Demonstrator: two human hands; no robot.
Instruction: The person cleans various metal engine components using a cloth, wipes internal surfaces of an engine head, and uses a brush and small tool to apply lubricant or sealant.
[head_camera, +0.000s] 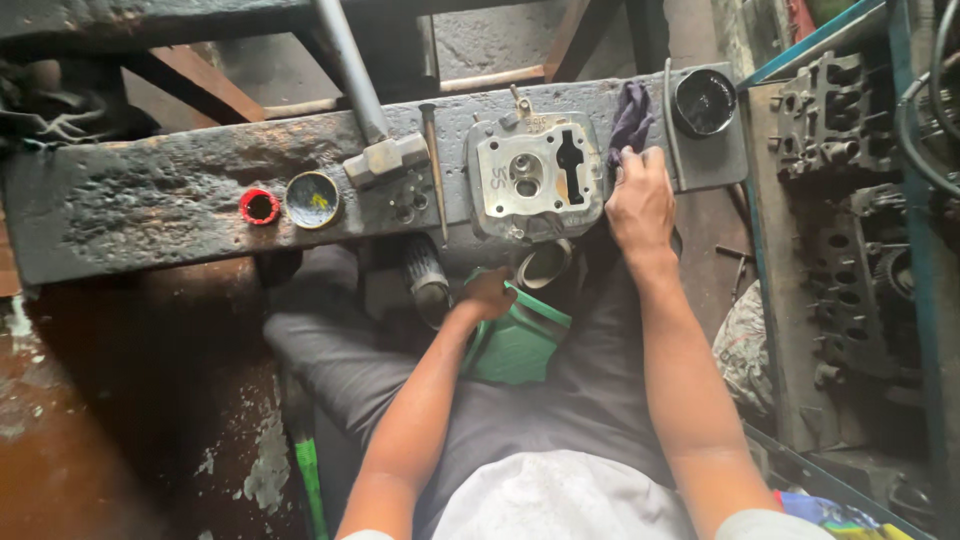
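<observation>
On the grimy bench (150, 200), a red cap (259, 206) sits beside a round yellow-smeared tin (313, 199).

Centre frame, a dull silver-grey cast metal engine head (535, 180) lies on the blackened, oil-stained grey surface (150, 200). Right of it is a crumpled purple rag (630, 120). Left sits a small round red cap (259, 206). Below is a green plastic container (520, 345).
</observation>
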